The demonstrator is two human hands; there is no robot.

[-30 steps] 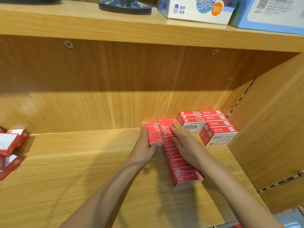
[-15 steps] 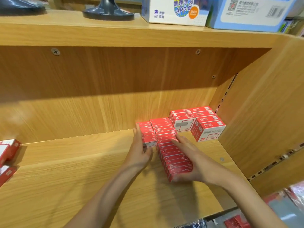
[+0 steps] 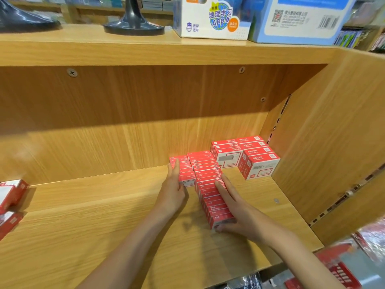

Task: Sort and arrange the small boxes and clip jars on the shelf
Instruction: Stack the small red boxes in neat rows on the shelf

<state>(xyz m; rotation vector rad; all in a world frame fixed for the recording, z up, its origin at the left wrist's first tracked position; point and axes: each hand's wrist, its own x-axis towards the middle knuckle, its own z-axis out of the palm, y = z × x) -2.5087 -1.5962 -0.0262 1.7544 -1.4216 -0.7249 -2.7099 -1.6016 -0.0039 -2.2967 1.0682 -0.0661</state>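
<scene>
A long row of small red boxes (image 3: 208, 184) runs from the shelf's back wall toward the front. My right hand (image 3: 235, 209) wraps it, fingers flat along its right side and thumb against the front box. A shorter row of red boxes (image 3: 184, 170) lies just left of it. My left hand (image 3: 173, 190) presses flat against that short row's left side and front end. Larger red and white boxes (image 3: 245, 157) are stacked in the back right corner. No clip jars are in sight.
Wooden shelf board (image 3: 93, 215) with a side wall (image 3: 333, 153) on the right. More red boxes (image 3: 11, 197) lie loose at the far left edge. On the shelf above stand a black lamp base (image 3: 133, 24) and white and blue cartons (image 3: 212, 17).
My right hand slid from the top of the long row to its front end and right side. The left hand stays against the short row. The camera has shifted right and back.
</scene>
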